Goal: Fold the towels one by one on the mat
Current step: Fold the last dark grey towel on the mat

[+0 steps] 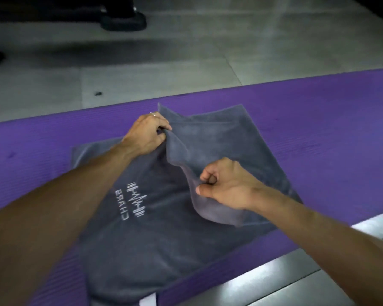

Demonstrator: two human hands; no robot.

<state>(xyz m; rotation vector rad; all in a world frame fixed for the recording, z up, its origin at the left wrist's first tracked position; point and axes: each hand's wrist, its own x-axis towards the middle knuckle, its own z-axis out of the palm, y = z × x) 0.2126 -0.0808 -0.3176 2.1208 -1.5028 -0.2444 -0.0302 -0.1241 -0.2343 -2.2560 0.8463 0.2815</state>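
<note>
Grey terry towel [164, 239] on purple foam mat [318, 129], near edge cropped.
Left hand [145, 135] and right hand [227, 185] pinch its raised fold; fingertips partly hidden.

A single wide-angle head view looks forward and steeply down from close above the purple mat [318, 129], both forearms reaching in from the near edge; grey floor tiles [164, 62] lie beyond the mat.

Both forearms are bare with no sleeves showing, the left hand [145, 134] wears a thin silver ring [152, 114] on one finger, and the right hand [227, 184] is unadorned
</note>
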